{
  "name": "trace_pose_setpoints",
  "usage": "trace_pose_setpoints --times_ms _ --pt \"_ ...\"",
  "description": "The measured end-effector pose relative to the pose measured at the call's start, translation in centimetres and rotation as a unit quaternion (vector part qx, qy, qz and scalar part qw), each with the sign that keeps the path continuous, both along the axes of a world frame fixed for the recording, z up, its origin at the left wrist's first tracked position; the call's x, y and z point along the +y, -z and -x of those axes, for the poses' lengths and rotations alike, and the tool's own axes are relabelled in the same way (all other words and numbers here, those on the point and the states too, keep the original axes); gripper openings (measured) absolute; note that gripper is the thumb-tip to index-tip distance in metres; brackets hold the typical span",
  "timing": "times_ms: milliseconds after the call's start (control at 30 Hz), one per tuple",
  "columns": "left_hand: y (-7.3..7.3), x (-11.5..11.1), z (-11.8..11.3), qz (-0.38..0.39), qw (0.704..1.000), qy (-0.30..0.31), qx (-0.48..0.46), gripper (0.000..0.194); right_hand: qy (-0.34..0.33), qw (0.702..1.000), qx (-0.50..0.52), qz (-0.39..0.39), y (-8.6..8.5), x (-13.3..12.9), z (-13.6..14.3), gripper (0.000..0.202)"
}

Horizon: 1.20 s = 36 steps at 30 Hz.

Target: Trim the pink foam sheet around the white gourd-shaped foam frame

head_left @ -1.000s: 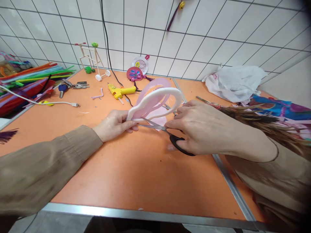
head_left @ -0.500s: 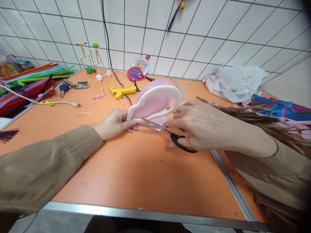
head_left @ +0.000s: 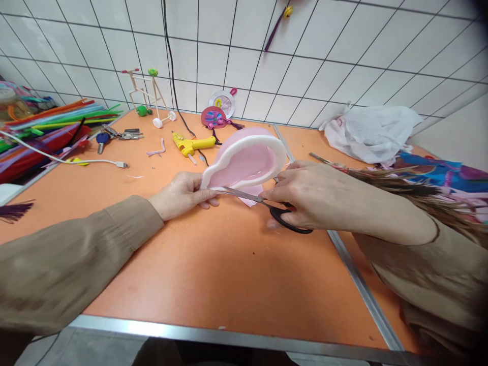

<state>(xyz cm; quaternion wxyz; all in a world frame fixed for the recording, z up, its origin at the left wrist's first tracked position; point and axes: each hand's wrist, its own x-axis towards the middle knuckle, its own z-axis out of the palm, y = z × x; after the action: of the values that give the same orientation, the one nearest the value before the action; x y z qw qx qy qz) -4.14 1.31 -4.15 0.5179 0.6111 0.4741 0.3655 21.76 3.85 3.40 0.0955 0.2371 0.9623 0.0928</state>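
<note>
A pink piece with a thick white rim [head_left: 249, 140], rounded at the right and narrow at the left, is tilted up above the orange table. My left hand [head_left: 186, 192] pinches its narrow left end between thumb and fingers. In my right hand [head_left: 301, 195] are scissors [head_left: 251, 197] with black handles. Their blades look closed together and lie along the lower edge of the white rim, with the tips near my left thumb. A scrap of pink material [head_left: 249, 201] shows on the table behind the blades.
Behind the pink piece lies a yellow glue gun [head_left: 192, 145]. Keys [head_left: 120, 134], a white cable [head_left: 91, 161] and colourful pipe cleaners [head_left: 61, 119] are at the left. A stick model [head_left: 148, 96] stands near the wall. A white plastic bag [head_left: 371, 133] and brown feathers [head_left: 404, 185] are at the right.
The scissor blades have gone from slightly apart to together at the rim's lower edge. The pink piece has tilted a little; my left hand still holds its left end.
</note>
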Motion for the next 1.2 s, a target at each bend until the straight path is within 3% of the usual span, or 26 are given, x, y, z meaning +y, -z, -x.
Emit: trace_pose_setpoints --times_ms 367,600,800,1200 --pt "-0.05 -0.12 0.01 -0.001 1.000 0.001 0.001 0.038 -0.019 0.999 0.037 -0.001 0.21 0.18 -0.21 0.016" --pt "-0.14 -0.19 0.00 0.006 1.000 -0.005 0.000 0.039 0.012 0.999 0.031 0.016 0.26 0.11 0.18 0.013" --pt "-0.23 -0.09 -0.01 0.006 1.000 -0.003 0.002 0.040 -0.015 0.999 0.050 -0.011 0.48 0.21 -0.10 0.009" --pt "-0.29 -0.12 -0.06 0.007 1.000 0.002 0.006 0.042 -0.044 0.997 0.056 -0.030 0.52 0.60 -0.29 0.022"
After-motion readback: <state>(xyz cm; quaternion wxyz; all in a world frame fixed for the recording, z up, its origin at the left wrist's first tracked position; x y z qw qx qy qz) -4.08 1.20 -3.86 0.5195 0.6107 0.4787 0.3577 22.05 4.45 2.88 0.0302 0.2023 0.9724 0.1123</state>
